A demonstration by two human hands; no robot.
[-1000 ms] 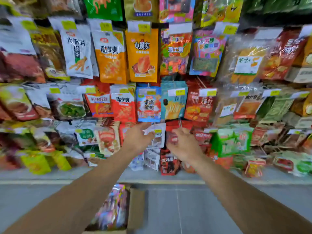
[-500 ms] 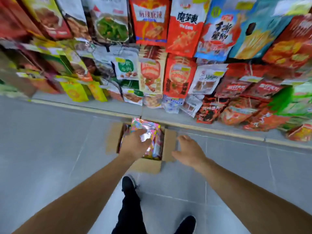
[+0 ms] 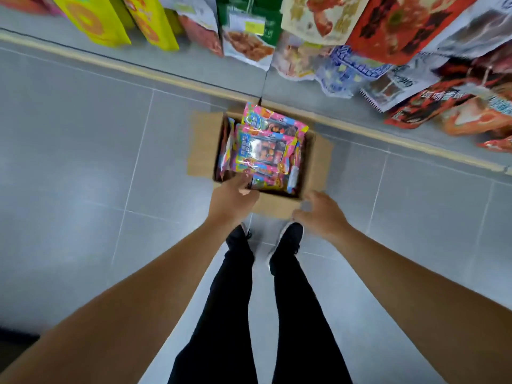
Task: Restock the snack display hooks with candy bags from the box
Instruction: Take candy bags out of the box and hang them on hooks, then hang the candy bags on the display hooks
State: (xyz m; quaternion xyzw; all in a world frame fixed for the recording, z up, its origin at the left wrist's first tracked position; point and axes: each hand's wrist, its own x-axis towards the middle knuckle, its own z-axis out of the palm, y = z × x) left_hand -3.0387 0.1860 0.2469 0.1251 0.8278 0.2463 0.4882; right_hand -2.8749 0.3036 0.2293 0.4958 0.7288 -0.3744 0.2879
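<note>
Nearest to you are your own legs in black trousers (image 3: 238, 314), ending in black shoes with pale soles (image 3: 289, 236) that stand side by side on the grey tiled floor (image 3: 83, 162). Both bare forearms reach forward and down from the lower corners. Your left hand (image 3: 232, 202) is at the near left corner of the open brown cardboard box (image 3: 201, 142); its fingers dip over the near rim among the bags, and you cannot tell whether they have closed on one, since the fingertips are hidden and blurred. Your right hand (image 3: 322, 213) hovers just beside the box's near right corner with its fingers loosely spread, holding nothing. The box sits on the floor with its flaps folded outward, close against the base ledge of the display. Inside it lie the pink and blue candy bags with clear windows (image 3: 266, 151), stacked on one another, with more standing on edge along the left wall. Farthest off, along the top of the view, hang the lowest rows of snack packets (image 3: 388, 29): yellow ones at left, green and white in the middle, red and blue-white ones at right.
</note>
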